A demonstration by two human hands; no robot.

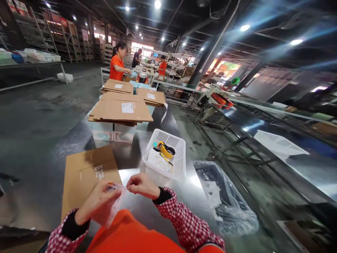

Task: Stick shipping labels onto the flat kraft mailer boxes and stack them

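Note:
My left hand (98, 204) is closed on a small clear plastic packet with a printed label (113, 197), held low in front of my chest. My right hand (141, 185) pinches the packet's upper right edge with thumb and fingertips. Both wrists wear red checked sleeves over black cuffs. Under my left hand lies a flattened cardboard box (86, 175) on the metal table (158, 119). A white perforated basket (179, 158) just beyond my right hand holds a yellow tape dispenser (165, 149) and papers.
Stacks of flattened cartons (119, 110) with white labels lie further along the table. A bin lined with a clear bag (223, 196) stands to the right. Other people in orange shirts (116, 66) work at the far end. A roller conveyor (263, 147) runs on the right.

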